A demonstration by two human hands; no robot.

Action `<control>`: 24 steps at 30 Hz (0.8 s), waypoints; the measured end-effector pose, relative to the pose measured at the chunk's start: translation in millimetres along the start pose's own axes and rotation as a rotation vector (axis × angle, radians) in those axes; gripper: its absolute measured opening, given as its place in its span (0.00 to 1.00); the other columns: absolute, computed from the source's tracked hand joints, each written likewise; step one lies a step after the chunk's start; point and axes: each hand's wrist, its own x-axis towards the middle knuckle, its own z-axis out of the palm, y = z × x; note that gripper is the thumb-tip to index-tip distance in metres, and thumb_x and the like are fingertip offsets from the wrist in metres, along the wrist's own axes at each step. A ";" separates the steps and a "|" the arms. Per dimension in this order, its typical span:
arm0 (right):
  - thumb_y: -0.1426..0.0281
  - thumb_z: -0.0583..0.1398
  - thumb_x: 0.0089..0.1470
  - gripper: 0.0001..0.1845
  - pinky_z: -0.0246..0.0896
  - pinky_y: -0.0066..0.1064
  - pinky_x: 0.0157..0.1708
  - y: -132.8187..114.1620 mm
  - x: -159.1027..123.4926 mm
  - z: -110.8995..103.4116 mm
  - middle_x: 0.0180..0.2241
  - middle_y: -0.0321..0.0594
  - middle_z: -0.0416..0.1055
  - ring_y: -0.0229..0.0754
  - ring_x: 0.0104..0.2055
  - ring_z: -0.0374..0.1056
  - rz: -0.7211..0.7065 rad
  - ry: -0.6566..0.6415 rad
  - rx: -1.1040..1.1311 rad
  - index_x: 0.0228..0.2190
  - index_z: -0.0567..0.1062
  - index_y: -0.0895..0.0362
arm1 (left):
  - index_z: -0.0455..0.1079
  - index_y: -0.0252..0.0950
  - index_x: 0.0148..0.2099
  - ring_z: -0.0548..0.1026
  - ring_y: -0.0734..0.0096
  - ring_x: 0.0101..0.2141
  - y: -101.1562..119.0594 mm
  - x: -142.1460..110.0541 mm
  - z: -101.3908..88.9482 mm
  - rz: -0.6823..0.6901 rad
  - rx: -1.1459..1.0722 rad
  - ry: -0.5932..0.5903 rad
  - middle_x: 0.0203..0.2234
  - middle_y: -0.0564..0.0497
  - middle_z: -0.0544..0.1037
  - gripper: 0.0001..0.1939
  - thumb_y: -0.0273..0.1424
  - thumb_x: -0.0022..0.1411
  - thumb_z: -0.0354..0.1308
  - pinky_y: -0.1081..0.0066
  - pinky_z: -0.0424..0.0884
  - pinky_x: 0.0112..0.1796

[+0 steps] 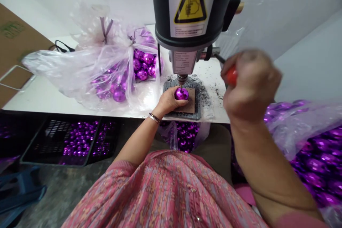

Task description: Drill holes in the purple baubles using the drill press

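A shiny purple mirrored ball (181, 94) rests on a brown board (190, 104) over the grey base plate (198, 96) of a drill press (184, 62). My left hand (170, 100) is closed around the ball from the left, thumb and fingers on its sides. The drill chuck (182, 79) is directly above, its bit at the top of the ball; whether it has entered, I cannot tell. On the right, my right hand (249, 82), smeared by motion, is wrapped round the red-knobbed lever (232, 75) of the press.
Clear plastic bags (80, 74) of purple balls lie on the white table (50, 94) at left. Dark shavings surround the base plate. Below stands a black crate (56, 139) of purple balls. Another large bag (315, 156) lies at right, and a blue stool (21, 192) at lower left.
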 end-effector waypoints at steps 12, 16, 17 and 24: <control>0.57 0.62 0.56 0.14 0.34 0.33 0.13 -26.0 65.9 5.6 0.18 0.32 0.66 0.35 0.14 0.58 0.586 0.215 0.038 0.28 0.70 0.54 | 0.74 0.37 0.58 0.79 0.50 0.50 0.3 -67.5 -7.1 0.175 -0.007 -0.304 0.50 0.41 0.81 0.39 0.40 0.44 0.81 0.56 0.75 0.52; 0.53 0.59 0.55 0.19 0.40 0.29 0.13 -32.8 56.0 4.7 0.20 0.34 0.65 0.33 0.16 0.58 0.517 0.183 0.051 0.28 0.70 0.57 | 0.73 0.37 0.62 0.80 0.58 0.46 -13.1 -68.6 -20.5 0.153 -0.056 -0.179 0.54 0.40 0.79 0.39 0.42 0.51 0.77 0.60 0.78 0.49; 0.53 0.58 0.55 0.19 0.43 0.28 0.13 -33.5 54.8 5.3 0.20 0.34 0.65 0.32 0.16 0.58 0.510 0.181 0.070 0.28 0.70 0.58 | 0.73 0.37 0.61 0.80 0.62 0.43 -17.8 -62.4 -27.6 0.130 -0.081 -0.102 0.52 0.42 0.80 0.32 0.41 0.57 0.74 0.63 0.78 0.47; 0.55 0.58 0.55 0.17 0.46 0.25 0.13 -25.5 51.7 6.4 0.22 0.34 0.65 0.31 0.19 0.59 0.506 0.242 0.120 0.32 0.69 0.58 | 0.72 0.32 0.56 0.81 0.57 0.47 -60.7 25.6 -87.7 -0.362 0.044 0.544 0.49 0.37 0.82 0.16 0.22 0.68 0.54 0.58 0.74 0.53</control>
